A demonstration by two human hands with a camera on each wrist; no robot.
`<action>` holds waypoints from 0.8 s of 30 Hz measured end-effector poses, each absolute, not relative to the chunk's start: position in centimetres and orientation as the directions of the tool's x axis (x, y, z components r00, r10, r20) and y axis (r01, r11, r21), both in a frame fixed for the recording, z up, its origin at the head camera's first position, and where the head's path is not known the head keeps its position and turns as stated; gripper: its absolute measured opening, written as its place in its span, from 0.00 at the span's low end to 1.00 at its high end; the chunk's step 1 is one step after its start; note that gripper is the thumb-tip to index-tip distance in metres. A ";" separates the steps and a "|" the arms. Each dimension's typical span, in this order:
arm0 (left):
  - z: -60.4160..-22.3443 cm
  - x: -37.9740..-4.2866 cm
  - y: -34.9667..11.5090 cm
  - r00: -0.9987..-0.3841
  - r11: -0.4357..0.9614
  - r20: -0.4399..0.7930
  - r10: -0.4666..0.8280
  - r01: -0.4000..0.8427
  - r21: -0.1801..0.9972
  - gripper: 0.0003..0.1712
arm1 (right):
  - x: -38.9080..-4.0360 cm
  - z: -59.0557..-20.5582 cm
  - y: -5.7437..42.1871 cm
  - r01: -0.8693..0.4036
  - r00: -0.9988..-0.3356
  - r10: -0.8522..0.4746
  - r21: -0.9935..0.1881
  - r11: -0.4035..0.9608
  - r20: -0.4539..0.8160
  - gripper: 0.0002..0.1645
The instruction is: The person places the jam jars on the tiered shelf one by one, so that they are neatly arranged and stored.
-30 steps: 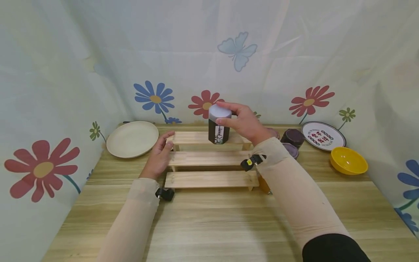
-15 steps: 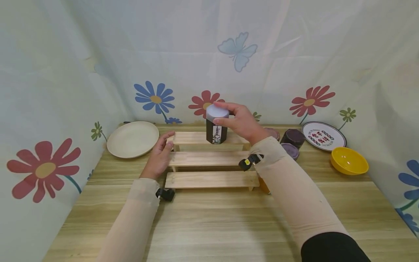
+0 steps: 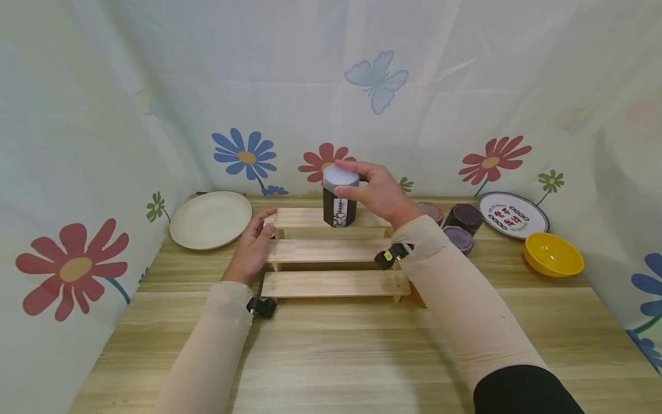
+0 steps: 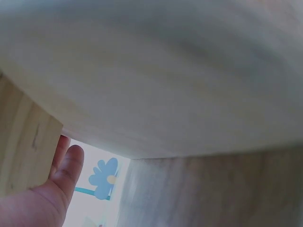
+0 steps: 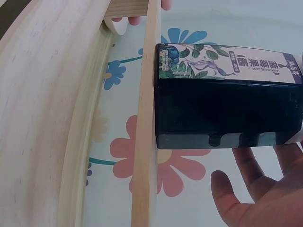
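A three-tier wooden step shelf [image 3: 336, 283] stands mid-table. My left hand [image 3: 250, 248] holds its left end at the top tier; in the left wrist view the thumb and a finger [image 4: 67, 171] show beside a wooden board. Above the top tier, my right hand [image 3: 381, 192] grips a dark six-sided jar of blueberry jam [image 3: 338, 208] around its pale lid. The jar is upright, and in the right wrist view the base of the jam jar [image 5: 227, 109] meets the top board's surface. The label faces the front.
Several dark purple-lidded jars [image 3: 462, 218] stand right of the shelf, partly behind the right forearm. An orange object [image 3: 416, 293] shows by its lower right end. A cream plate [image 3: 211, 221] is at left; a patterned plate [image 3: 513, 215] and yellow bowl [image 3: 553, 255] are at right.
My right hand has shifted the jam jar slightly left along the top tier. The left hand keeps its hold on the shelf's end.
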State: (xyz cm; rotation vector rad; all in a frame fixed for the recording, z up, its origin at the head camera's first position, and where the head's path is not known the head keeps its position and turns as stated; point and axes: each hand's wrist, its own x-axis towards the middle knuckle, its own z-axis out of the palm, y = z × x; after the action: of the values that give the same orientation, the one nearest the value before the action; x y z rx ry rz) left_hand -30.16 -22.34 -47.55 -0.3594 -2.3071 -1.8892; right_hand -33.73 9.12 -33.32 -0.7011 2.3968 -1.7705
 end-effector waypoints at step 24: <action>-47.5 -30.0 -22.3 -0.959 0.185 0.267 0.094 0.280 0.942 0.26 | -33.8 -33.3 7.9 -0.284 -0.895 -0.406 -0.938 0.201 0.184 0.38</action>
State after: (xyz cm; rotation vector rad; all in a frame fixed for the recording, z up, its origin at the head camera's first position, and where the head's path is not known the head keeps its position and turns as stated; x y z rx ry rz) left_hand -30.04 -22.33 -47.54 -0.3670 -2.2990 -1.8808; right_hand -33.79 7.88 -33.32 -0.6779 2.3525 -1.7994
